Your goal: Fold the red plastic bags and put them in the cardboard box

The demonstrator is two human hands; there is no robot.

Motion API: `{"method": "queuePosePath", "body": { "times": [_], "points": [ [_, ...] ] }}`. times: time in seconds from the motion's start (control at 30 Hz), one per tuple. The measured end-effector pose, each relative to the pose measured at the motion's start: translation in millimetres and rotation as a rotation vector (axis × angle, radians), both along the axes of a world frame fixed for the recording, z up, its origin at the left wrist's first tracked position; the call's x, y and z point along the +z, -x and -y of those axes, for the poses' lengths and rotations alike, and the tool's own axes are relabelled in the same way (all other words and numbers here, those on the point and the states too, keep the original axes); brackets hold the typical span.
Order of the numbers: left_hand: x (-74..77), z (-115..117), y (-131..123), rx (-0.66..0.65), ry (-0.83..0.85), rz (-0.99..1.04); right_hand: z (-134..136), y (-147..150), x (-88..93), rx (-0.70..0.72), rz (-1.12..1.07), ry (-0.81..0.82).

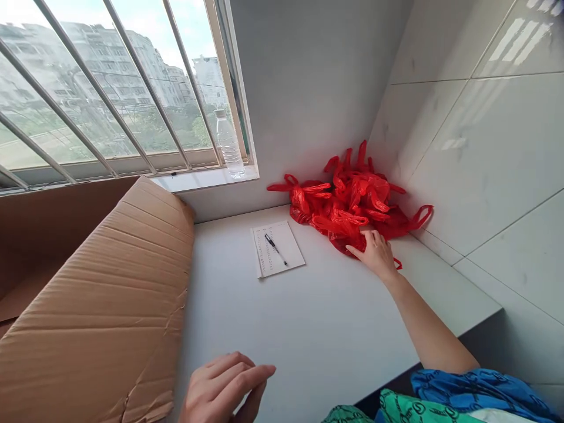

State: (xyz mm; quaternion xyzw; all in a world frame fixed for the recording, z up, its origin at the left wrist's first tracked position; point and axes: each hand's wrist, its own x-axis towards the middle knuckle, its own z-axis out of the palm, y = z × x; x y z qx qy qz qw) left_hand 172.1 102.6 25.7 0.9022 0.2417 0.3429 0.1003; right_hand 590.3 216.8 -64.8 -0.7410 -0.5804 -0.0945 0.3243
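Observation:
A heap of red plastic bags (352, 202) lies in the far right corner of a white counter (308, 317). My right hand (374, 254) reaches out to the near edge of the heap, fingers resting on a bag; whether they grip it I cannot make out. My left hand (224, 388) hovers low over the counter's near edge, fingers loosely curved and apart, holding nothing. A sheet of paper (277, 248) with a black pen (275, 248) lying on it sits in the middle of the counter, left of the heap.
A large open cardboard box (97, 305) fills the left side, its flap leaning toward the counter. A clear plastic bottle (229, 144) stands on the sill of a barred window (110, 94). Tiled wall (484, 147) bounds the right.

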Motion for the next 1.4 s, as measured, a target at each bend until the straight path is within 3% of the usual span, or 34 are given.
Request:
{"method": "queuePosePath", "body": {
  "times": [0.1, 0.23, 0.37, 0.47, 0.6, 0.73, 0.87, 1.03, 1.23, 1.4],
  "points": [
    [-10.1, -10, -3, 0.01, 0.075, 0.024, 6, 6, 2.1, 0.107, -0.049, 0.051],
    [-19.2, -19, -3, 0.105, 0.222, 0.08, 14, 29, 32.9, 0.255, -0.144, 0.055],
    [-22.0, -35, -19, 0.26, 0.39, 0.19, 17, 75, 64.4, 0.567, -0.379, 0.128],
    [-20.6, -56, -38, 0.373, 0.349, 0.301, 12, 116, 71.3, 0.794, -0.467, 0.213],
    [-22.1, -84, -51, 0.508, -0.012, 0.368, 6, 157, 61.0, 0.915, -0.383, 0.227],
    [-38.3, -97, -45, 0.632, -0.228, 0.182, 8, 164, 39.9, 0.903, -0.194, 0.101],
    [-58.8, -100, -39, 0.559, -0.137, -0.061, 14, 160, 16.9, 0.845, -0.126, 0.002],
    [-66.2, -103, -38, 0.478, 0.076, -0.199, 19, 166, 4.3, 0.905, -0.085, 0.082],
    [-66.2, -97, -44, 0.493, 0.036, -0.139, 23, 174, 4.0, 0.89, -0.108, 0.104],
    [-78.6, -97, -49, 0.343, 0.21, -0.123, 22, 182, -6.9, 0.945, -0.143, 0.074]
  ]
}}
